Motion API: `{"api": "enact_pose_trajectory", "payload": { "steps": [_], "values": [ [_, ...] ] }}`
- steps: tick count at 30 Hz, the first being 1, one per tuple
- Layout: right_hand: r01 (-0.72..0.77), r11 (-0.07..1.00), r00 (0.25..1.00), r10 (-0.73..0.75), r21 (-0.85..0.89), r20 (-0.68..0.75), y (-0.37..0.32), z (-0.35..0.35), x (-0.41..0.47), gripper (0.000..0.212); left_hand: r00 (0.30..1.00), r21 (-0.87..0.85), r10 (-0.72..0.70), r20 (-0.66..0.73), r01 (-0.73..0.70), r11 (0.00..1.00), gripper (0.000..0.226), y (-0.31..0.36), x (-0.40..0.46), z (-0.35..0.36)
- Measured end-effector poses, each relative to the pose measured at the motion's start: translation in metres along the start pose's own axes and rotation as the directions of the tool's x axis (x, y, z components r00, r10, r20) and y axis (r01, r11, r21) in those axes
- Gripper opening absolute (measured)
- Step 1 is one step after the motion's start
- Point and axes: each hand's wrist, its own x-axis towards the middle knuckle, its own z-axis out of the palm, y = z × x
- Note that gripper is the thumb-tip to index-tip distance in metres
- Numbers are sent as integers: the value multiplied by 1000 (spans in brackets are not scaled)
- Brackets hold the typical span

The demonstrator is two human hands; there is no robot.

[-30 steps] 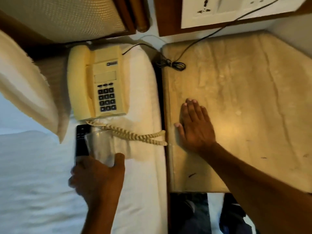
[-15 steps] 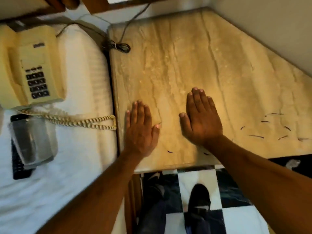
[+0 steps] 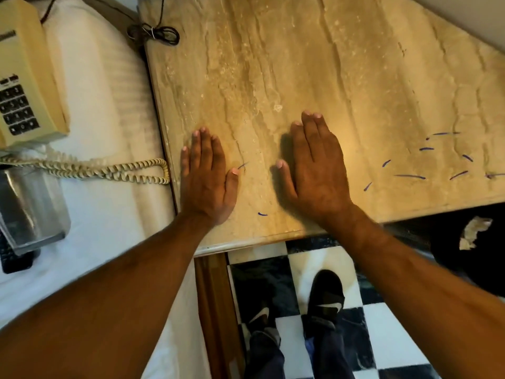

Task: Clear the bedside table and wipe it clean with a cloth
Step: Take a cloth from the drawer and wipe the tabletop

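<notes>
At the far left, a cream push-button telephone [image 3: 24, 77] is lying on the white bed [image 3: 109, 110], cut off by the picture's edge, and its coiled handset cord [image 3: 109, 169] is trailing rightward across the sheet until it is almost touching the table's side. Below the phone, a clear drinking glass [image 3: 32, 206] is lying tipped on the bedding, partly covering a black remote control [image 3: 12, 258] whose lower end is sticking out beneath it. Further right, a thin black cable [image 3: 155, 34] is sitting in a tied bundle at the back left corner of the bedside table [image 3: 314, 56], whose beige marble top is showing only short blue pen marks [image 3: 410, 176], most of them scattered near its front right. The left hand [image 3: 207, 181] is pressing flat, palm down, on the marble just inside the table's left edge, fingers straight and held close together, thumb angled out, holding nothing. Just beside it, though apart, the right hand [image 3: 317, 170] is lying flat in the same manner near the front edge, fingers together and empty. Below the table's front edge, dark shoes [image 3: 325, 299] are standing on a black-and-white checkered floor [image 3: 388, 335]. No cloth is showing anywhere in view.
</notes>
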Motion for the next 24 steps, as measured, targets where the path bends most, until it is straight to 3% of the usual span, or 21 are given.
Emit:
{"api": "enact_pose_trajectory", "payload": {
  "steps": [3,5,6,8,10,14,17,20,22,24],
  "values": [
    [4,1000,997,-1,28,-82,-23,-9,-76,28,999,-20,-44,-27,43,999,73,1,1,1],
    [-21,999,999,19,30,51,-35,-11,-133,21,996,-26,-84,-41,83,996,74,2,1,2],
    [-76,997,980,75,-3,182,-37,-8,-154,23,995,-23,-94,-46,93,995,74,2,0,2],
    [-220,962,822,271,-160,501,-37,3,-173,35,994,-21,-95,-50,94,995,74,1,0,2],
    [-249,937,658,349,-245,667,-29,19,-166,54,995,-21,-84,-55,83,996,74,1,0,3],
    [-283,911,607,412,-300,679,-22,44,-126,38,996,-8,-78,-49,78,997,73,1,0,3],
    [-219,899,588,433,-380,683,-30,52,-117,22,996,-11,-76,-47,75,997,73,1,1,3],
    [-282,819,561,563,-500,606,-30,57,-121,33,996,-13,-72,-59,71,997,73,0,2,4],
    [-211,821,603,536,-531,591,-26,62,-122,39,995,-9,-65,-70,64,998,73,-1,1,5],
    [-90,873,621,426,-480,658,-22,63,-122,24,996,-4,-59,-71,59,998,73,-2,2,6]
  ]
}}
